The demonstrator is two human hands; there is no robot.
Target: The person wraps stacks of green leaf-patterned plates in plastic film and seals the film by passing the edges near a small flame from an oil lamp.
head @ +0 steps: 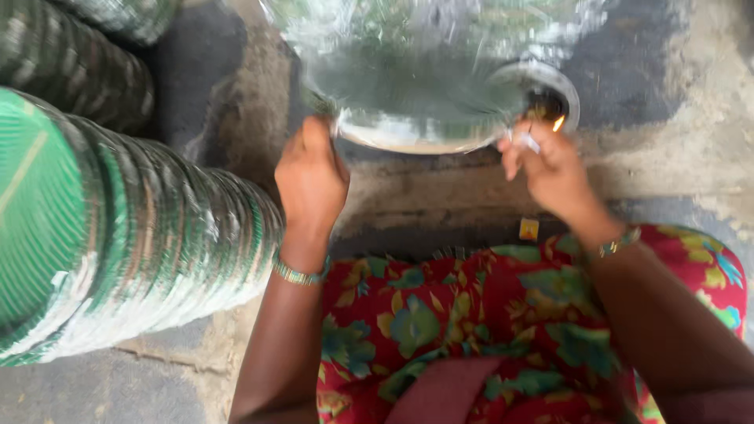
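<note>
1. We see the left hand [312, 174] closed on the near rim of a stack of shiny disposable plates [416, 78] wrapped in clear film, held over the stone floor [675, 165].
2. The right hand [552, 166] pinches a small lit match or taper [542, 135] at the stack's right edge; its flame touches the film.
3. We judge the stack light, its film slippery and heat-tender; the rim gives the firmest hold.
4. More wrapped green plate stacks [118, 235] lie left.
</note>
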